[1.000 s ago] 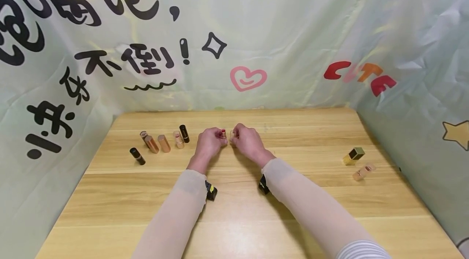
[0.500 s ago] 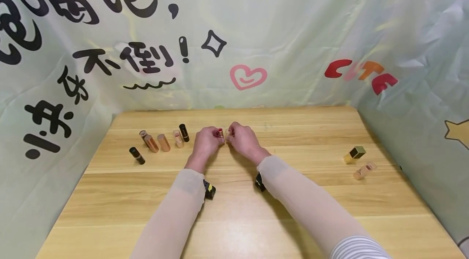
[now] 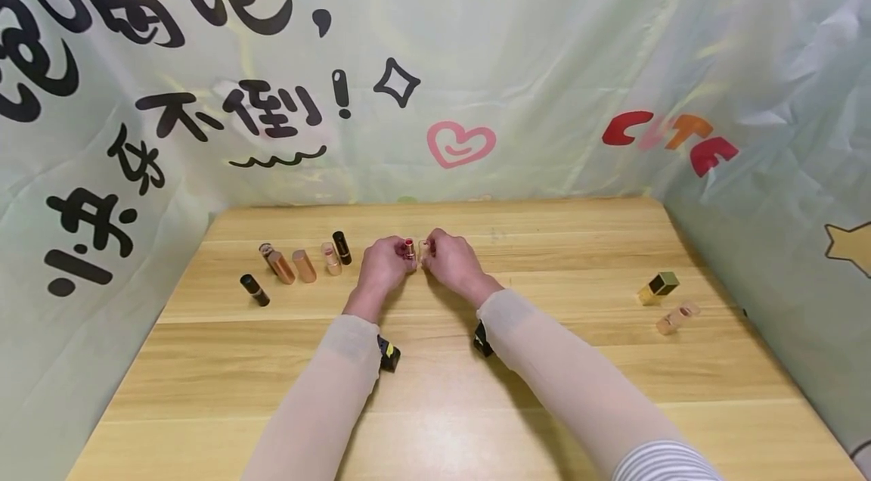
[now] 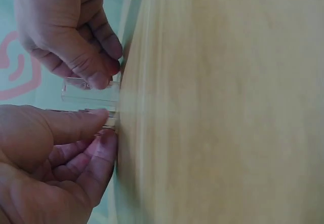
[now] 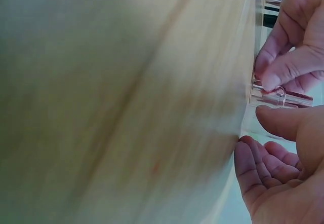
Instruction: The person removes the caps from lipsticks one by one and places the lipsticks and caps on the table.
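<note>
Lettering on backdrop point(image 3: 544, 72), dial taken from table centre with six o'clock at the wearer: "CUTE" point(image 3: 670, 142) at two, "快乐不倒!" among black characters point(image 3: 248, 109) between ten and eleven; any markings on the tubes too small to read. Left hand point(image 3: 385, 263), at twelve o'clock, pinches an uncapped lipstick point(image 3: 409, 248), red bullet exposed and held upright. Right hand point(image 3: 454, 262), just clockwise of it, has thumb and fingers clamped on a clear cap point(image 3: 423, 249); cap and lipstick side by side, apart. At ten o'clock, a loose cluster: two black tubes point(image 3: 342, 247), rose-gold tubes point(image 3: 304, 266), and a pink lipstick in a clear cap point(image 3: 331, 259). Between two and three: gold tube with dark cap point(image 3: 658, 289), clear-capped pink tube point(image 3: 677, 318) beside it. Versus 1.0 s ago: both hands shifted slightly toward nine; tubes on table point(image 3: 435, 405) unmoved.
</note>
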`<state>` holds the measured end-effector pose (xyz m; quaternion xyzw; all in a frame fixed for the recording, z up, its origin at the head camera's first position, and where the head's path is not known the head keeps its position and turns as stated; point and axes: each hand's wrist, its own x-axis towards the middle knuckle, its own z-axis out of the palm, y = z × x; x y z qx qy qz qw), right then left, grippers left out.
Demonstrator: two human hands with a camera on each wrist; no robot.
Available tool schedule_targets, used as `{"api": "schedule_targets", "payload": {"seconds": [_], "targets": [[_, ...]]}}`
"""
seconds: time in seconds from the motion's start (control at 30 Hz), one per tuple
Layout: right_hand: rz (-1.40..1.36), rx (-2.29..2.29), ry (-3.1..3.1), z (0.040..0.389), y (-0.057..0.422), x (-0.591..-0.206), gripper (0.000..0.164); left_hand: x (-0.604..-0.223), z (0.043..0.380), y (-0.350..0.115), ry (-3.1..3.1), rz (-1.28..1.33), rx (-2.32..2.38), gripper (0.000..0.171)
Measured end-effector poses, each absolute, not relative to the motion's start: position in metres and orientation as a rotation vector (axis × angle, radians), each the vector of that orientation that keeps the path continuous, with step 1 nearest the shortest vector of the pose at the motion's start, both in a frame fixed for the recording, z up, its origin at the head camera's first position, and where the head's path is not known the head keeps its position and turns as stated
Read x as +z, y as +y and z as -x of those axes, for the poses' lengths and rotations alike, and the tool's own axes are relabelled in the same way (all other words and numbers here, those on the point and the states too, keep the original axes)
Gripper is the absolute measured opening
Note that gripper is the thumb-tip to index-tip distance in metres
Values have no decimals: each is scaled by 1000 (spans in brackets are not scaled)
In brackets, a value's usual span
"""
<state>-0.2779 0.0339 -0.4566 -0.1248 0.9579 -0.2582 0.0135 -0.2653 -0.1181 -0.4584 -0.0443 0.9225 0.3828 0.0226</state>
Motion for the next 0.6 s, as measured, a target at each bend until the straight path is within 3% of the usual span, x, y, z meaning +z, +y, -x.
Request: {"api": "schedule_targets", "payload": {"seconds": [0.2,0.37,0.6], "targets": [[290,-889,2912,269,46,-451,43,-452,254,-121,2860,157,1087,41],[238,-967,2900,255,68,-443,44,-441,233,-126,2928,183,956,22],[211,-1112,3018,223,113,-433,33,-429,204,-107,3100,-71,1099,5]]}}
